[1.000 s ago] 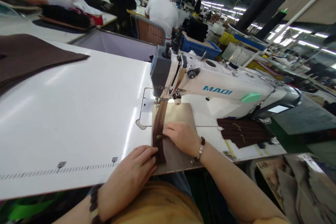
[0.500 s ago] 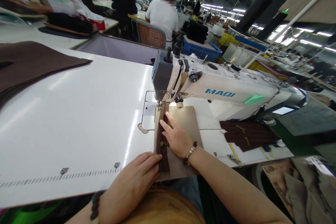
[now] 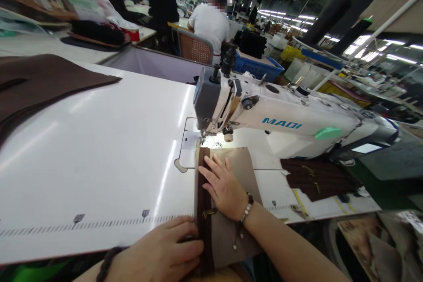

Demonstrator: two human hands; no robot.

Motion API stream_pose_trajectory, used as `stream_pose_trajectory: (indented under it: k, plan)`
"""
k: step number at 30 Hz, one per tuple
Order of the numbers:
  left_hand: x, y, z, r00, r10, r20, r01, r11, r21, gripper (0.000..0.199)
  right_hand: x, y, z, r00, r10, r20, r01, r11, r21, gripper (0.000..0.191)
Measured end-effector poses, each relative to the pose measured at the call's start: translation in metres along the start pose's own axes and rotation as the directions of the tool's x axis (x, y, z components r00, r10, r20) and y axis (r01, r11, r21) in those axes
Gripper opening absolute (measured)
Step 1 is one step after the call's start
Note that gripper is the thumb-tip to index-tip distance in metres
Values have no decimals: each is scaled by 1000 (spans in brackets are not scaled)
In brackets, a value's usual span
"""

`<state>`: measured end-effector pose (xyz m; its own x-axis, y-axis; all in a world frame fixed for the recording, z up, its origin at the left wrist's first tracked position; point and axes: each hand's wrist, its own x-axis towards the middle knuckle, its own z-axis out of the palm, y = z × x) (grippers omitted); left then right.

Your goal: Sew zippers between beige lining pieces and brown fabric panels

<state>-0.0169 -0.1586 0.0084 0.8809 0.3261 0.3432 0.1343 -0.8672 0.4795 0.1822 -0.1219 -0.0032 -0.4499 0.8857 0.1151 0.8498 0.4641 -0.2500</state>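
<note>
One right hand (image 3: 228, 194) splayed over zipper (image 3: 205, 233), fabric (image 3: 243, 165).

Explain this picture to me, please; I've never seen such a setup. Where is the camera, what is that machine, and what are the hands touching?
There is no robot: these are a person's bare hands, seen from a camera worn on the head. The machine is a sewing machine marked MAQI, standing on a white table. Before it lies beige fabric with a brown zipper strip along its left side. The right hand rests spread over both; the left hand touches the strip's near end, its grip unclear. Brown strips with gold-coloured pulls lie to the right, brown cloth to the left.
</note>
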Motion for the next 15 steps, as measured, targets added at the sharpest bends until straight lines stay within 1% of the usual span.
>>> stream_pose_trajectory:
  k: [2,4,6,8,9,11,13,15]
  plan:
    - [-2,1,0,1000,3,11,-3,1000,2,18,-1,-1,0,999,-3,47,3,1000,5,43]
    - [-1,3,-4,1000,17,16,-17,1000,-6,17,-1,-1,-1,997,-1,75,0,1000,13,45]
    - [2,5,-15,999,38,28,-37,999,-24,19,0,-2,-2,996,5,87,-7,1000,15,45]
    - [9,1,-29,999,25,34,-24,999,-21,23,1,-2,-2,995,11,98,-12,1000,13,45]
    - [13,-4,-36,1000,-4,28,4,1000,2,25,1,-2,-2,995,11,103,-13,1000,11,45]
    - [21,-23,-45,996,-83,-13,84,991,106,29,1,-2,-2,994,8,112,-9,1000,8,45]
    - [28,-49,-46,991,-116,-68,130,957,258,29,1,-3,-2,994,6,113,-6,1000,0,45]
    - [32,-73,-40,990,-108,-89,134,919,372,28,1,-3,-2,993,5,116,-5,1000,-8,47]
